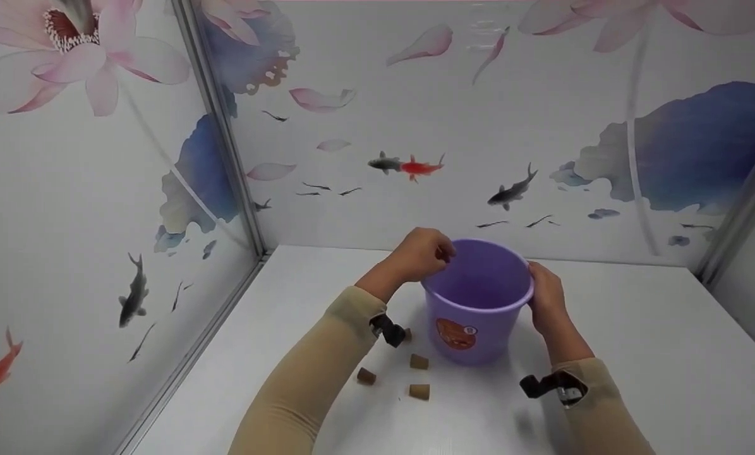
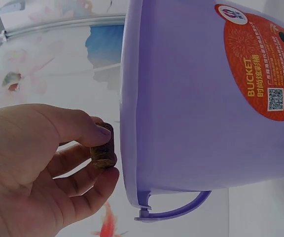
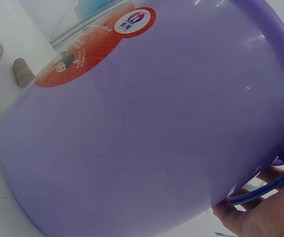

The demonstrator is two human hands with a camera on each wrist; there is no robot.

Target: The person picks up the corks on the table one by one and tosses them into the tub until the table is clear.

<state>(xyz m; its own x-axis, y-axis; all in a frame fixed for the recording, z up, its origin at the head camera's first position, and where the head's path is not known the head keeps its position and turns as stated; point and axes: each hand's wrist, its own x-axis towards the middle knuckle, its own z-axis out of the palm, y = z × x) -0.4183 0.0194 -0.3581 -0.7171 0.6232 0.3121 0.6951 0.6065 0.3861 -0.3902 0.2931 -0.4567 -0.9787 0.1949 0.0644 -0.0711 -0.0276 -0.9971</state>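
Holds two tan-sleeved arms (image 1: pixel 308 376) outstretched, pinching with the bare left hand (image 1: pixel 420 254), gripping with the bare right hand (image 1: pixel 548 294).

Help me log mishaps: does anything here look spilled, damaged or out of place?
Nothing clearly stands out. The bucket is upright with no visible damage; the left hand pinches a cork beside its rim. Loose corks lie scattered on the table. One tiny speck near them may be a crumb.
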